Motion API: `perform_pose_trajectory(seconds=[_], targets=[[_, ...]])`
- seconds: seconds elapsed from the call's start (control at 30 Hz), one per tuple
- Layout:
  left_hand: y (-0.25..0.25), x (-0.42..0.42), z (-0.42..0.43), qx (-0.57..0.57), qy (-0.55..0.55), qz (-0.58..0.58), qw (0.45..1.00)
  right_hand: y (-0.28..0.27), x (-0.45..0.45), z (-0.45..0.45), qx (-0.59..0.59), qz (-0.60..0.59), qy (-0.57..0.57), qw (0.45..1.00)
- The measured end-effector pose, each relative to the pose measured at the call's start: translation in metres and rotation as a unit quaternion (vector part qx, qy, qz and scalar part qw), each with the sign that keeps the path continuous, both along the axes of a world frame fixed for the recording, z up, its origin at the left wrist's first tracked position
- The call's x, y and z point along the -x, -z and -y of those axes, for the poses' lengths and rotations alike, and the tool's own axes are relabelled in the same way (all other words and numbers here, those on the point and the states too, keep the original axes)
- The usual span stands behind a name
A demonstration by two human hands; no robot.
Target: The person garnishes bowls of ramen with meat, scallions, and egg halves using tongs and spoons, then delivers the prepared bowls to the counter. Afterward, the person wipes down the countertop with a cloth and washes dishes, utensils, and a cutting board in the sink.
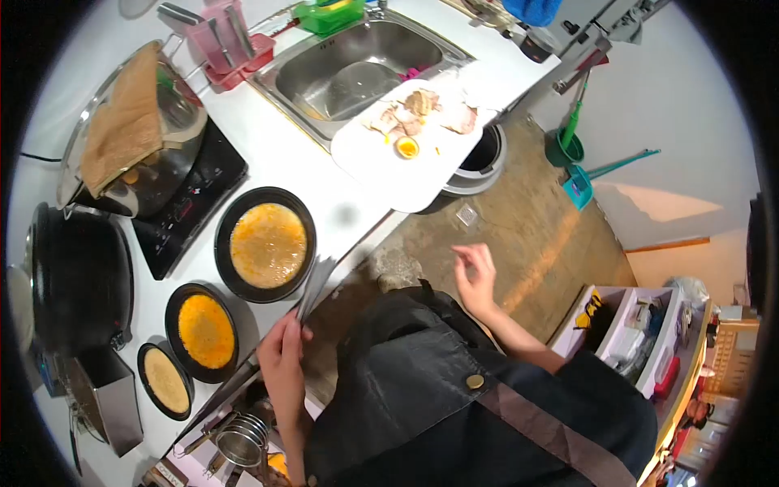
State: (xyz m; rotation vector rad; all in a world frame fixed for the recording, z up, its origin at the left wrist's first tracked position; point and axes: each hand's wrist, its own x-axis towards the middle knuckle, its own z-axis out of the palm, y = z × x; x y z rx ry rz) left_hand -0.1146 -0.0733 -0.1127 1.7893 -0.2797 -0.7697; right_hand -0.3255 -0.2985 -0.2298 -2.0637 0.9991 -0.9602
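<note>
Bowls [221,248] at left look filled, meat [420,102] still lies on the far board [361,162], the left hand [283,351] clamps fingers around a knife [316,281], the right hand [477,282] curls empty.

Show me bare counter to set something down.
The white counter is bare between the induction cooker and the sink, and between the largest black bowl and the white cutting board. It is crowded beside that bowl, where two smaller black bowls stand close together.

2 bare hands [284,349], 1 knife [316,284], 3 round black dishes [222,243], 1 steel sink [300,85], 1 white board [377,178], 1 flat black cooker [162,252], 1 brown cloth [122,122], 1 green bucket [560,154], 1 blue-green dustpan [578,188], 1 little floor drain [466,214] and 1 green basket [329,19] can be counted.
</note>
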Motion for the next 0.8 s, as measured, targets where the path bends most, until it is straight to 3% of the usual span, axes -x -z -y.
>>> perform_pose_trajectory(seconds=[0.13,0.2,0.27,0.4,0.43,0.57,0.7,0.8], targets=[[0.009,0.007,0.069,0.083,0.096,-0.106,0.986,0.009,0.066,0.01,-0.011,-0.044,0.136,0.99],[0.021,0.01,0.107,0.084,0.098,-0.093,0.987,0.001,0.062,0.025,0.0,-0.023,0.162,0.987],[0.054,0.001,0.142,0.044,0.112,0.039,0.992,-0.004,0.051,0.048,0.029,-0.002,0.164,0.986],[0.045,-0.016,0.198,-0.088,0.057,0.293,0.95,-0.015,0.018,0.108,0.069,0.038,0.078,0.994],[0.031,-0.02,0.209,-0.158,0.043,0.274,0.948,-0.02,0.01,0.123,0.084,0.046,0.051,0.994],[0.039,-0.047,0.23,-0.223,0.03,0.281,0.933,-0.042,-0.016,0.183,0.099,0.077,-0.029,0.992],[0.075,-0.092,0.247,-0.158,0.044,0.169,0.972,-0.048,-0.043,0.229,0.079,0.096,-0.091,0.988],[0.075,-0.137,0.254,-0.13,0.105,0.038,0.985,-0.052,-0.069,0.249,0.09,0.111,-0.144,0.979]])
